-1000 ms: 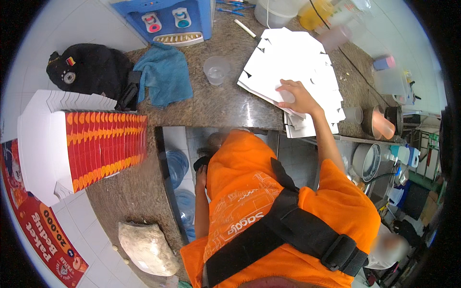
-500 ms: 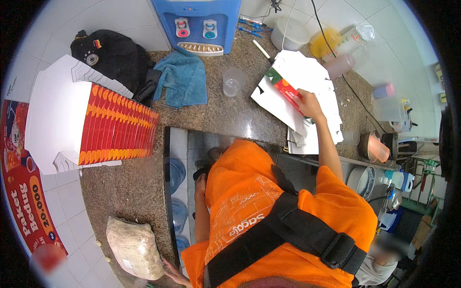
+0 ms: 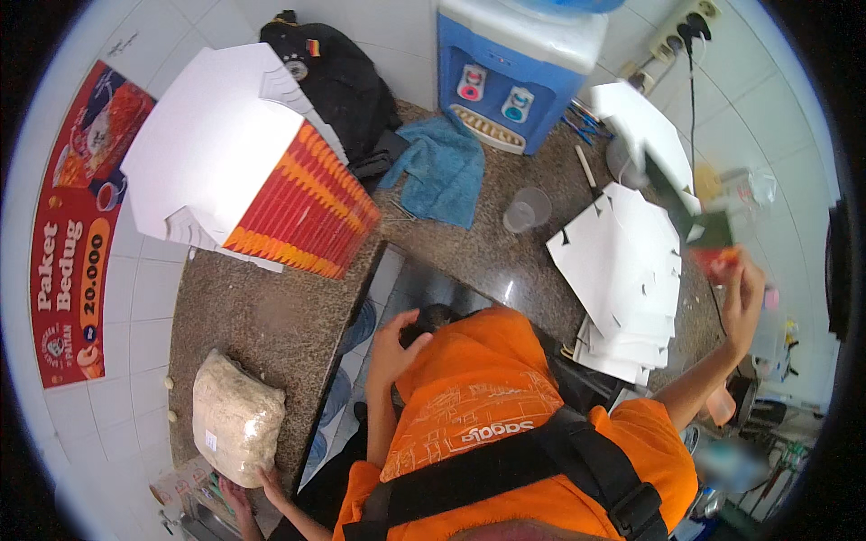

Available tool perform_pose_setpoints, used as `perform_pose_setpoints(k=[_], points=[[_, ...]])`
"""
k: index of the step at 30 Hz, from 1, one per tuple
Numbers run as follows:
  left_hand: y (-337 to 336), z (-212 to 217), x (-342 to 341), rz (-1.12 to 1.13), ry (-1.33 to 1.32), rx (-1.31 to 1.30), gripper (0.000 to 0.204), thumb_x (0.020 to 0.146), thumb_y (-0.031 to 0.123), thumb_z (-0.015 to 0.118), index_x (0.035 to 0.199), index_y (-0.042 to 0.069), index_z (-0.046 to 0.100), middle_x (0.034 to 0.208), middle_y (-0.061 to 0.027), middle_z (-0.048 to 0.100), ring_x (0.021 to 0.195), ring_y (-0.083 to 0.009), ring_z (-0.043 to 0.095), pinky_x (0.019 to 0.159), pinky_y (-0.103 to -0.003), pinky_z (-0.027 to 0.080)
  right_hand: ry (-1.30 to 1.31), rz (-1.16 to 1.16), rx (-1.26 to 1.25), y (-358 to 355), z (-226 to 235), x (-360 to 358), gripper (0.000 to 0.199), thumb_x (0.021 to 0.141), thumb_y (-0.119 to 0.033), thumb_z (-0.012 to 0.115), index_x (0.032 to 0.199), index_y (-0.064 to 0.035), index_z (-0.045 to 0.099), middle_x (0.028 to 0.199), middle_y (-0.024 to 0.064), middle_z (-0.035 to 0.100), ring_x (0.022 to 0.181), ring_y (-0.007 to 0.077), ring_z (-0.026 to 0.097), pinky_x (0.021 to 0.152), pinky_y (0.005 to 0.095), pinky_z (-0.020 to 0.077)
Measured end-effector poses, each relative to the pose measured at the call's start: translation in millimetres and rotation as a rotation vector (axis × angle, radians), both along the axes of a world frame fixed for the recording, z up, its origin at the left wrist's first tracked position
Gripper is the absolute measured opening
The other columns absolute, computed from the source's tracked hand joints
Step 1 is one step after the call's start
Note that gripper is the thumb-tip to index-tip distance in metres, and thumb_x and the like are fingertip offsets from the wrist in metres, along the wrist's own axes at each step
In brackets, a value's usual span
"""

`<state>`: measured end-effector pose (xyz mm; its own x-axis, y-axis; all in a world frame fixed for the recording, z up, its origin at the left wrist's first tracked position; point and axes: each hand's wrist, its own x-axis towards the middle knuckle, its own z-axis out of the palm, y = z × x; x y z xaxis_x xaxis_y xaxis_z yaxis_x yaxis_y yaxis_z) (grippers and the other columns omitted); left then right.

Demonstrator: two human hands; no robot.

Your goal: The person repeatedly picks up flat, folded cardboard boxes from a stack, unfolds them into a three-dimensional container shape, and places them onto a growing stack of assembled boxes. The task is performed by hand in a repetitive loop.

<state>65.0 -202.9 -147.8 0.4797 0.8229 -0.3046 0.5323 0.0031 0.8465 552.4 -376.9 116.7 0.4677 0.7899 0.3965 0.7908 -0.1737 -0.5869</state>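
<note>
My right hand is raised at the right, its fingers closed on the lower edge of a flat cardboard box blank. The blank is white on one face, with green and red print along its edge, and is blurred by motion. Just below it on the counter lies a loose pile of white cardboard box blanks. My left hand is beside my orange shirt, fingers apart and curved, holding nothing that I can see. A dark round thing is close to its fingertips; what it is, I cannot tell.
Nested red-and-orange boxes stand on the left counter. Another person's hands touch a clear-wrapped pale bag. A clear cup, blue cloth, black cap and blue water dispenser are farther back.
My right hand has lifted the box blank off the pile and moved it right. My left hand has come up beside my shirt. The view has turned; another person's hands now show at the bag.
</note>
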Motion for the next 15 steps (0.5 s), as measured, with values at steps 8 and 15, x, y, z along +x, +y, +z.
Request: perform_pose_setpoints(k=[8,15], points=[[15,267,11,-0.366,0.059,0.808,0.028,0.08,0.021,0.082,0.106,0.014,0.072,0.112,-0.0082,0.071,0.113,-0.0264,0.066,0.112,-0.055,0.039,0.445,1.556,-0.2,174,-37,-119,0.024,0.099,-0.027,0.068,0.09,-0.005,0.074,0.088,0.0105,0.072,0.091,0.0323,0.068,0.082,0.0433,0.05],[-23,167,-31,-0.116,-0.03,-0.046,0.013,0.093,0.013,0.073,0.099,0.003,0.07,0.073,-0.0064,0.068,0.068,-0.0226,0.068,0.064,-0.035,0.052,0.438,1.701,-0.223,200,-108,-185,0.023,0.092,-0.025,0.077,0.108,-0.009,0.076,0.102,0.0076,0.074,0.099,0.0314,0.067,0.096,0.0439,0.0434]])
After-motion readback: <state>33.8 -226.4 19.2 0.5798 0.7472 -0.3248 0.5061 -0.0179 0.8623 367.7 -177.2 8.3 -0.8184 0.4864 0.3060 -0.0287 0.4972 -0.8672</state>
